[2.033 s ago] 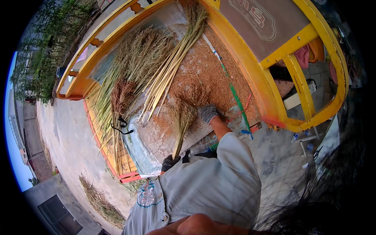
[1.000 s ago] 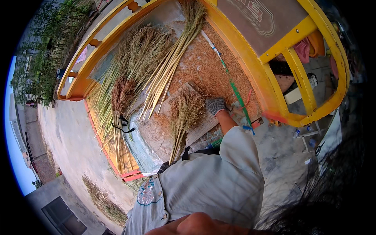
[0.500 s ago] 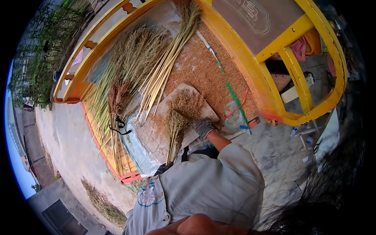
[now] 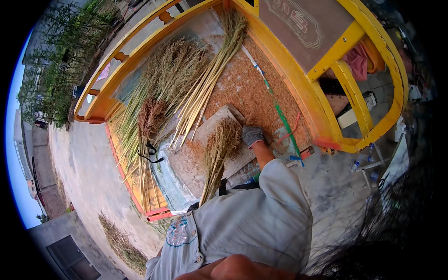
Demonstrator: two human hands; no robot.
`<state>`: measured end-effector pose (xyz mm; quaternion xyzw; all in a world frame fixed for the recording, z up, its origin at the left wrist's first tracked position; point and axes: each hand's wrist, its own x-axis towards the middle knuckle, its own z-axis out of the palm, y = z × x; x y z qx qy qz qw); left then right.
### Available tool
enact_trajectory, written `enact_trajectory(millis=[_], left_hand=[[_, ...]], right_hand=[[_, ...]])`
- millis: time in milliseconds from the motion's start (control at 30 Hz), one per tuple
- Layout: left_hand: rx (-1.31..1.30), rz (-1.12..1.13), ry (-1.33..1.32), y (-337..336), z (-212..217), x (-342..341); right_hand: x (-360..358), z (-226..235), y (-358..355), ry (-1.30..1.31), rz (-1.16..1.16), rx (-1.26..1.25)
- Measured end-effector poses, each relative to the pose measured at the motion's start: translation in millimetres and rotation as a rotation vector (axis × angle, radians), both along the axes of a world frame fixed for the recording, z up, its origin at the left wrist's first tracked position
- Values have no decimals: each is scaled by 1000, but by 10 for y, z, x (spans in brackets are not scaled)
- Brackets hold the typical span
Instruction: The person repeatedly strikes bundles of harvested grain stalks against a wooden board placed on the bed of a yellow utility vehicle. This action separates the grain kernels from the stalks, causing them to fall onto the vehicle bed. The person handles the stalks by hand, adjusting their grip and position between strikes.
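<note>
My left hand (image 4: pixel 193 206), in a dark glove and mostly hidden by my sleeve, grips the lower stalks of a seeded broomcorn bundle (image 4: pixel 215 161). The seed heads rest on a grey slab (image 4: pixel 198 135) that is strewn with seed. My right hand (image 4: pixel 253 135), in a grey knitted glove, is at the slab's far right edge, just right of the seed heads. Its fingers look curled; whatever they hold is hidden. Reddish-brown seed (image 4: pixel 261 100) covers the bed beyond the slab.
Broomcorn stalks (image 4: pixel 156 88) lie piled at the left of the cart bed, with a pale-stalked bunch (image 4: pixel 205 88) beside them. Yellow rails (image 4: pixel 289 88) border the bed. A black cord (image 4: pixel 150 157) lies on the pile. Dry stalks (image 4: pixel 121 245) are on the concrete floor.
My right hand has moved farther away and off the seed heads toward the slab's edge. The bundle's heads have shifted right and swung more upright. The view has shifted slightly.
</note>
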<state>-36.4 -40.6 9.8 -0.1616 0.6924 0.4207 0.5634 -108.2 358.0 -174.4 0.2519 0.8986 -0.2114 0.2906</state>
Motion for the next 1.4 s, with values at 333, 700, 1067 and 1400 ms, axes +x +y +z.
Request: enact_trajectory(millis=[333,700,1067,1400], left_hand=[[123,87,-50,145,-60,-97],[367,-12,126,300,-1637,72],[0,215,61,445,-1337,-118],[-14,182,152,877,-1095,-309]], right_hand=[[403,379,299,462,-427,-41],[1182,406,-409,306,32,-20],[1322,816,-782,370,406,-215],[1652,523,-759,318,70,-169]])
